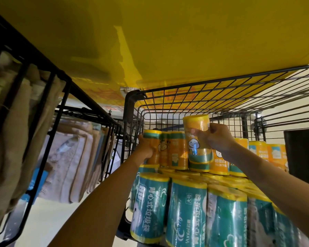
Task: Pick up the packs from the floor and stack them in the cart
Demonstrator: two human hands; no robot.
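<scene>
The black wire cart [132, 104] holds upright roll packs in orange, green and yellow wrap. My left hand [145, 148] grips the leftmost orange pack [154, 139] of the upper row, against the cart's left wire wall. My right hand [216, 138] holds another orange pack [197, 139] with a cartoon figure on it, raised slightly above the upper row in the middle. More orange packs [257, 152] stand to the right of it. A lower layer of green packs [185, 211] fills the front of the cart.
A yellow panel [150, 41] hangs low over the cart. A black wire rack [43, 104] with hanging beige cloth items stands at the left, close to my left arm. A dark box [301, 150] sits at the right edge. Pale floor shows at the lower left.
</scene>
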